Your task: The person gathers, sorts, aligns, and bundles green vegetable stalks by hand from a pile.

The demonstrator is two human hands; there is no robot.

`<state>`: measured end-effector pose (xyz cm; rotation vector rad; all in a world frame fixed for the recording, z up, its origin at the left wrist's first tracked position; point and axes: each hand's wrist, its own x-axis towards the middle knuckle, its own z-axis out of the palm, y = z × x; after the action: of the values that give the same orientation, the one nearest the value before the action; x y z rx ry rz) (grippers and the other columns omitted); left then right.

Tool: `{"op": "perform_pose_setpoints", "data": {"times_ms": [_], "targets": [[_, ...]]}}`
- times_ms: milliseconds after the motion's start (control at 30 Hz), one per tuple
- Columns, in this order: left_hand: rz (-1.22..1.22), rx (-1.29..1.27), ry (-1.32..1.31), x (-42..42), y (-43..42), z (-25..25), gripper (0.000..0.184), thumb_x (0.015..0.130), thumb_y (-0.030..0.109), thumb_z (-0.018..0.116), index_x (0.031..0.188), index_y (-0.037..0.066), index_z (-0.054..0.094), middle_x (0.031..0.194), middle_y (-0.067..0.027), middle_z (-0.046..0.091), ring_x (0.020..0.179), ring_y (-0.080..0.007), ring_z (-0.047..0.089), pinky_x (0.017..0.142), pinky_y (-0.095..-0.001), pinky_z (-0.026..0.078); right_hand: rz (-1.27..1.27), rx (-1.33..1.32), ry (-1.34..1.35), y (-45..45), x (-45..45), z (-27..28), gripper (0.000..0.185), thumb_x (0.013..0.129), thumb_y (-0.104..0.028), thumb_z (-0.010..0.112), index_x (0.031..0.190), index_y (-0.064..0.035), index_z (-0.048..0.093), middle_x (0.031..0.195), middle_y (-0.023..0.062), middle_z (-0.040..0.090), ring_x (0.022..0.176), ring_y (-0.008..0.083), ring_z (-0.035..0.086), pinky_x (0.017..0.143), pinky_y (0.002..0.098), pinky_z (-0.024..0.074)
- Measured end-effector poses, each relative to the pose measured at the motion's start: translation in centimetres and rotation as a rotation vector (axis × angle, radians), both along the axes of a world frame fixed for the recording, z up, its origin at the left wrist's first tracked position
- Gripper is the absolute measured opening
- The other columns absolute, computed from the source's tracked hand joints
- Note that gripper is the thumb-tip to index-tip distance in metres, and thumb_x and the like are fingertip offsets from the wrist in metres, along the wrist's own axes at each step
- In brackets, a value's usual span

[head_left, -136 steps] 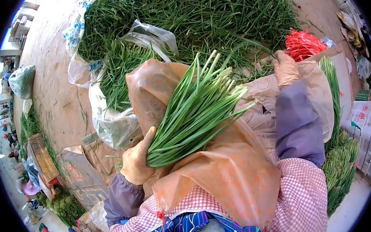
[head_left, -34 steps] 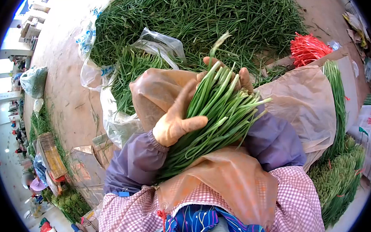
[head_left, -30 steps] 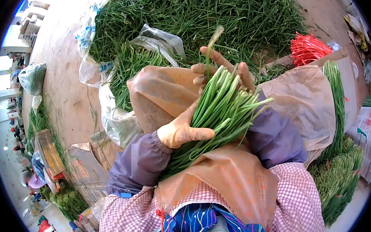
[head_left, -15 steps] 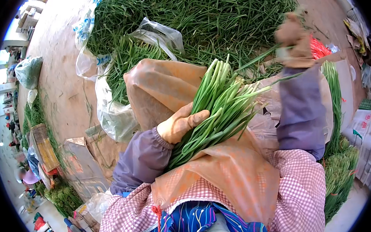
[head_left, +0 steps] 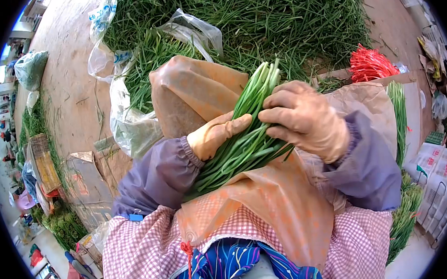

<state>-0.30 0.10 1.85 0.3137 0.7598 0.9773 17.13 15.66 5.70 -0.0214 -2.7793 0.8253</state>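
A bunch of garlic chives [head_left: 249,107] lies slanted across my lap, pale stem ends up and leaf ends towards my body. My left hand [head_left: 218,135], in a tan glove, is closed around its middle with the thumb over the top. My right hand [head_left: 304,116], gloved alike, is at the right side of the same bunch. Its fingers are bent against the stalks near the pale ends, and part of the bunch is hidden beneath it. An orange-tinted translucent apron [head_left: 268,203] covers my lap under the bunch.
A large heap of loose green chives [head_left: 257,25] spreads in front, with clear plastic [head_left: 194,34] on it. Red ties [head_left: 371,63] lie at the right. Bundled chives [head_left: 405,205] stand beside me, near white crates [head_left: 437,167]. Flattened cardboard [head_left: 90,186] is at the left.
My right hand has come back from the far right, where it was blurred with a few stalks, to the bunch. The red ties now show fully. My left hand keeps its hold.
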Motion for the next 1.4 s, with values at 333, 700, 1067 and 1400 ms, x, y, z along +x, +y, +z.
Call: {"op": "perform_pose_setpoints", "data": {"times_ms": [333,700,1067,1400], "targets": [[-0.074,0.046,0.046,-0.6,-0.4,-0.8,0.072,0.094,0.051,0.052,0.145,0.004,0.035,0.137,-0.0109,0.05,0.122,-0.019,0.051,0.103,-0.0337,0.042,-0.224,-0.225,0.222,-0.1,0.1,-1.6,0.013,0.085,-0.014,0.069,0.089,-0.0041,0.062,0.087,0.0098,0.063,0.081,0.0266,0.061,0.073,0.0362,0.0487],[-0.048,0.055,0.038,0.6,0.3,0.1,0.068,0.089,0.02,0.064,0.145,-0.001,0.032,0.139,-0.0135,0.048,0.127,-0.0223,0.047,0.109,-0.0357,0.036,-0.793,-0.532,0.375,-0.5,-0.4,-3.3,0.005,0.089,-0.01,0.067,0.091,-0.0058,0.064,0.07,0.0061,0.062,0.06,0.0163,0.058,0.056,0.0281,0.0465],[0.088,-0.089,0.031,0.3,-0.4,0.6,0.061,0.091,0.016,0.058,0.145,0.0,0.034,0.138,-0.0153,0.05,0.124,-0.0253,0.051,0.107,-0.0378,0.039,-0.975,-0.533,0.434,5.4,7.0,-2.1,0.02,0.094,-0.011,0.062,0.111,-0.0025,0.065,0.084,0.0054,0.068,0.073,0.0078,0.06,0.065,0.0223,0.0496],[0.006,-0.019,0.083,0.5,0.1,0.7,0.073,0.085,0.029,0.065,0.145,0.0,0.034,0.139,-0.0138,0.049,0.124,-0.0248,0.05,0.106,-0.037,0.038,-0.673,-1.297,0.405,8.7,8.4,-4.6,0.058,0.099,-0.047,0.045,0.139,-0.005,0.044,0.129,0.0143,0.057,0.115,0.0218,0.055,0.098,0.0364,0.0426]]}}
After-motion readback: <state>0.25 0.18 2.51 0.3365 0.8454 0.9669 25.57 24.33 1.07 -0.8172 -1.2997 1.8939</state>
